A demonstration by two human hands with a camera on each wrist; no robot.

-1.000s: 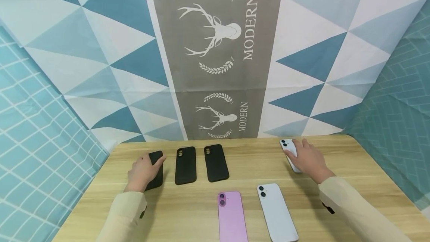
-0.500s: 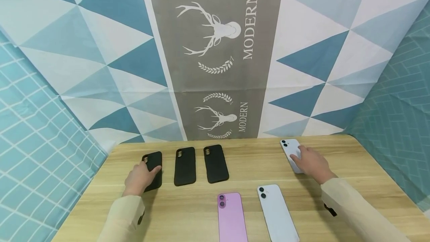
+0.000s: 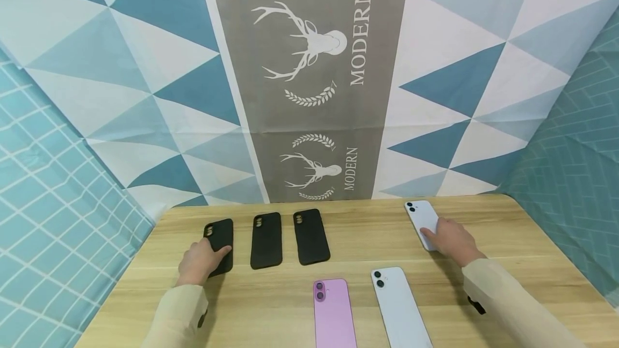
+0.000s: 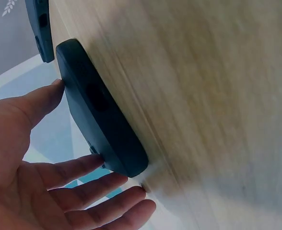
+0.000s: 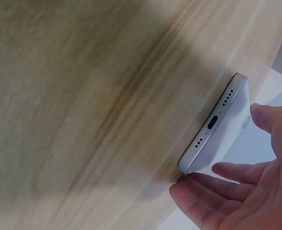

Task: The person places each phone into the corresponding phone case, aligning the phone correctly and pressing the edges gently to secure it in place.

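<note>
Black case under the left hand: the leftmost black phone case (image 3: pixel 220 245) lies flat on the wooden table (image 3: pixel 367 251), first in a row of three; its near end is under the fingers.
Left hand: the left hand (image 3: pixel 199 261) rests on the case's near end with thumb on one long edge and fingers loosely bent along the other; the left wrist view (image 4: pixel 95 124) shows the case flat on the wood, so touched and framed, not lifted.
White phone: the white phone (image 3: pixel 423 223) lies face down at the far right of the table, camera end away from the person.
Right hand: the right hand (image 3: pixel 450 239) covers the phone's near end, fingers gently curled at its edges; the right wrist view (image 5: pixel 217 127) shows the phone's port end down on the wood.
Progress: by my reading, both pickups are at the contact stage; neither the case nor the phone is off the table, and nothing is fitted together yet.
Others: two more black cases (image 3: pixel 266 239) (image 3: pixel 311 236), a pink phone (image 3: pixel 333 313) and a pale blue phone (image 3: pixel 400 307) lie untouched.
Change: both hands have slid toward the person along their items, uncovering the case's camera cutout and more of the phone's back.
</note>
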